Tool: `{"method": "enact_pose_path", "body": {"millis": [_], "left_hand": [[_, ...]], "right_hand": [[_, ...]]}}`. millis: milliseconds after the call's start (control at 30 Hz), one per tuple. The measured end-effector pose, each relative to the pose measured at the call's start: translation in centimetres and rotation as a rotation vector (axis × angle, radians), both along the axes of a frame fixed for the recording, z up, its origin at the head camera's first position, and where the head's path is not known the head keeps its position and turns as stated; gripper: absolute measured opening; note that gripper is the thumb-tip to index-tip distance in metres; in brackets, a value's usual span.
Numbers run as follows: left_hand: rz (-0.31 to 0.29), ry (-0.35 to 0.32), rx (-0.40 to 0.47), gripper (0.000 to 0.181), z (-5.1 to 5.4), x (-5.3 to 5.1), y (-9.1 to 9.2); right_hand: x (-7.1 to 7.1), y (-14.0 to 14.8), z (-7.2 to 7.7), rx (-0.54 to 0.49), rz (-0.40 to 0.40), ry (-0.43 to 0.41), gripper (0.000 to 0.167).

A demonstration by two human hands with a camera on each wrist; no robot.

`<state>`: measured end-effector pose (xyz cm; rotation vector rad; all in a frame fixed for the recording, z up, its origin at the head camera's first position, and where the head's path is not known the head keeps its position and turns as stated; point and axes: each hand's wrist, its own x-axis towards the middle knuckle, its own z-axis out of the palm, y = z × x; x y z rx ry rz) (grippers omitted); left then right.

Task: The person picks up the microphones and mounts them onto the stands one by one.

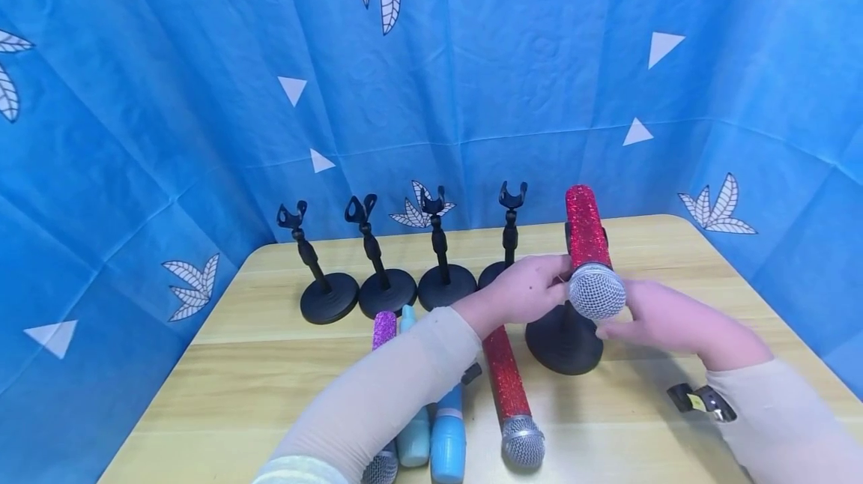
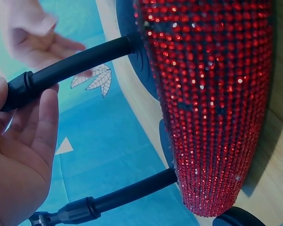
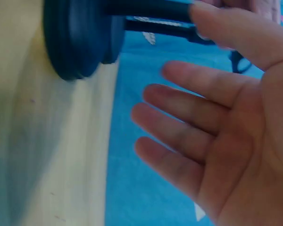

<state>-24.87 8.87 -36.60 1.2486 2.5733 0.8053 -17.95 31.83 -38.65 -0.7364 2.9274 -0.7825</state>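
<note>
Plainly, the left hand has its fingers and thumb around the post of a black stand, whose top carries a glittery red microphone tilted with its silver mesh head toward the person, while the right hand is just beside that post with its fingers extended and apart. This stand is upright on the wooden bench, to the right of a row of four similar stands. Nearer the person, another red microphone lies on its side, with a purple microphone partly hidden by the left sleeve.
</note>
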Motion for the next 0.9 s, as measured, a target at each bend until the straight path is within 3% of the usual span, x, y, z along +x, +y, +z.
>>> {"method": "enact_pose_path", "body": {"millis": [100,267,400,633,900], "left_hand": [[-0.001,0.009,0.004,0.026,0.0,0.1,0.0],[0.007,0.036,0.001,0.026,-0.1,0.2,-0.1],[0.004,0.048,-0.011,0.028,-0.2,0.2,-0.2],[0.001,0.072,-0.022,0.029,-0.3,0.0,0.1],[0.072,0.074,-0.010,0.024,-0.2,0.3,0.6]], "right_hand": [[0.3,-0.4,-0.7,-0.014,0.063,-0.048,0.057],[0.4,-1.4,-1.8,-0.048,0.094,-0.082,0.067],[0.4,-2.1,-2.4,0.044,0.109,-0.125,0.062],[0.7,-2.7,-2.6,0.178,0.117,-0.033,0.050],[0.5,-2.8,-2.7,0.204,0.107,0.000,0.045]]}}
